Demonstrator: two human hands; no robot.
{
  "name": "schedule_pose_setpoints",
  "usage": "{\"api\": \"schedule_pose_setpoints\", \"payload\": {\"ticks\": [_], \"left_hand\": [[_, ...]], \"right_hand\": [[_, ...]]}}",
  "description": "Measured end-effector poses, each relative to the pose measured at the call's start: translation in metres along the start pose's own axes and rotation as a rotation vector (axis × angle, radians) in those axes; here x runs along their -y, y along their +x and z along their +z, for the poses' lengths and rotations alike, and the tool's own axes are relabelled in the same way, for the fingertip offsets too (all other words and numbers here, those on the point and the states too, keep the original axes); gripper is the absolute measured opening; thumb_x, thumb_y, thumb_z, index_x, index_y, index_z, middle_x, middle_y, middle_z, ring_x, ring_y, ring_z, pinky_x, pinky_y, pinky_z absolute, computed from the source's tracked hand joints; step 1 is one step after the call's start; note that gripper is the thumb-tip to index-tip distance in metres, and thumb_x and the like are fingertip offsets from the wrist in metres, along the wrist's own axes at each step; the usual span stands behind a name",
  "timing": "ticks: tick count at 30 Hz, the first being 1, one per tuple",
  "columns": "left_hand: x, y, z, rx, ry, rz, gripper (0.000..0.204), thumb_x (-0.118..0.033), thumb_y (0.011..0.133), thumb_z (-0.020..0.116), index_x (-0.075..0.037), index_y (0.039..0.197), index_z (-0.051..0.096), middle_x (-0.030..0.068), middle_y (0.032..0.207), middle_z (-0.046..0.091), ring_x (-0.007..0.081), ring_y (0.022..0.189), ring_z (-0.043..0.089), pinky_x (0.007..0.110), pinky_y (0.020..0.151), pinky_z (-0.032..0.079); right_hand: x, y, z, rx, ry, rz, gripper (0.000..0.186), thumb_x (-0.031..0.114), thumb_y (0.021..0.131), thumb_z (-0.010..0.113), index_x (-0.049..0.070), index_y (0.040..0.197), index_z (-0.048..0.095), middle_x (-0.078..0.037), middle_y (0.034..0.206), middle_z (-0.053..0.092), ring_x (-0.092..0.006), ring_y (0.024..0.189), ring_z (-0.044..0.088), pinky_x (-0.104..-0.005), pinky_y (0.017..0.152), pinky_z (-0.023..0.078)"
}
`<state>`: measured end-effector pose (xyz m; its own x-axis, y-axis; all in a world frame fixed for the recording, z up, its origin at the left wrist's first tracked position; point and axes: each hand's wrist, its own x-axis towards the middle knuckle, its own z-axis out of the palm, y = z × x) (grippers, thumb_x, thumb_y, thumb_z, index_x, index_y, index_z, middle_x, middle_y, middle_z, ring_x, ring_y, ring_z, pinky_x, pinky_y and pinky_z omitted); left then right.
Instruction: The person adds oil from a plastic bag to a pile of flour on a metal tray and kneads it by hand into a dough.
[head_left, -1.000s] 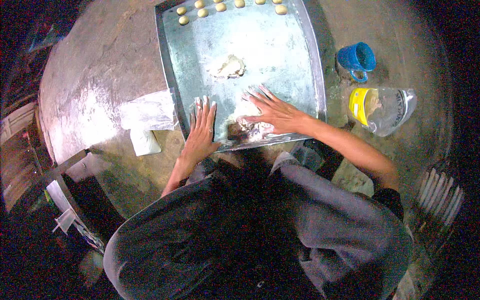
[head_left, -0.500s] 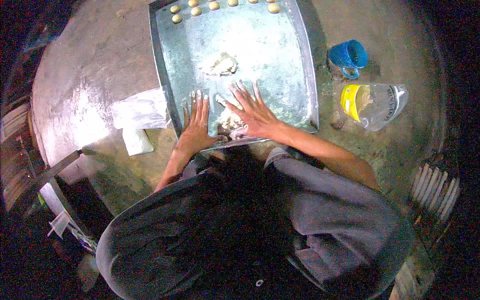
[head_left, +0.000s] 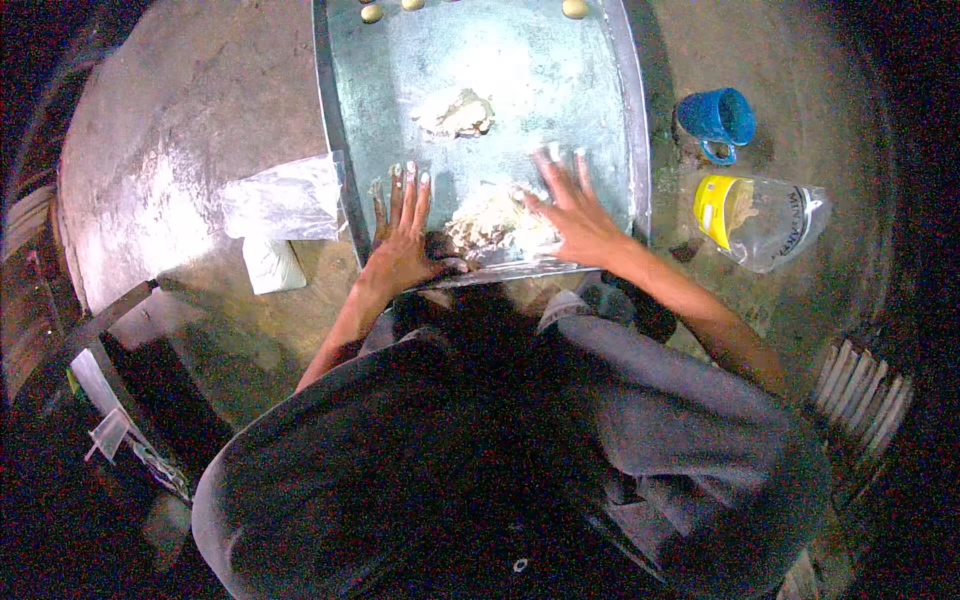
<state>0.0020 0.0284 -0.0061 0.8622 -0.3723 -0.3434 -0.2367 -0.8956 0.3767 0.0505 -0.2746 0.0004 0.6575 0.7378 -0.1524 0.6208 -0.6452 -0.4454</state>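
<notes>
A large metal tray [head_left: 375, 110] lies in front of me. Near its close edge a crumbly heap of pale dough [head_left: 490, 228] sits between my hands. My left hand [head_left: 400, 245] rests on the tray at the heap's left side, fingers stretched and whitened at the tips. On the other side my right hand [head_left: 585, 215] is spread, its thumb against the dough and its fingertips slightly blurred. Farther in lies a smaller dough lump [head_left: 458, 115]. Round dough balls [head_left: 575, 8] show at the far end, partly cut off by the picture's edge.
Right of the tray stand a blue mug [head_left: 712, 118] and a clear plastic bag with a yellow band [head_left: 765, 225]. To the left are a clear plastic bag [head_left: 285, 198], touching the tray's side, and a small white packet [head_left: 272, 266]. Slatted wood [head_left: 865, 395] lies at lower right.
My right hand has moved right, off the top of the dough heap, so more of the heap shows. The view has shifted, and fewer dough balls are visible at the far end.
</notes>
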Motion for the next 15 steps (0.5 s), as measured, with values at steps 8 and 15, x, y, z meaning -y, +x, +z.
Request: {"api": "schedule_pose_setpoints", "payload": {"ticks": [8, 15], "left_hand": [[-0.001, 0.003, 0.0, -0.069, -0.147, 0.02, 0.132, -0.054, 0.062, 0.082, 0.006, 0.151, 0.006, 0.0253, 0.159, 0.003, 0.0401, 0.148, -0.003, 0.059, 0.117, -0.001], [0.005, 0.005, 0.012, -0.103, -0.172, 0.045, 0.136, -0.059, 0.057, 0.083, 0.007, 0.151, 0.01, 0.0242, 0.16, 0.002, 0.0398, 0.148, -0.002, 0.06, 0.116, -0.001]], "right_hand": [[0.047, 0.042, 0.019, -0.103, 0.101, 0.015, 0.098, 0.051, 0.066, 0.08, 0.022, 0.149, 0.037, -0.027, 0.157, 0.009, -0.0481, 0.143, 0.016, -0.0666, 0.114, 0.002], [-0.016, -0.019, -0.028, 0.032, -0.03, 0.13, 0.114, 0.052, 0.059, 0.084, 0.026, 0.154, 0.025, -0.026, 0.159, 0.002, -0.0473, 0.146, 0.008, -0.0684, 0.113, 0.003]]}}
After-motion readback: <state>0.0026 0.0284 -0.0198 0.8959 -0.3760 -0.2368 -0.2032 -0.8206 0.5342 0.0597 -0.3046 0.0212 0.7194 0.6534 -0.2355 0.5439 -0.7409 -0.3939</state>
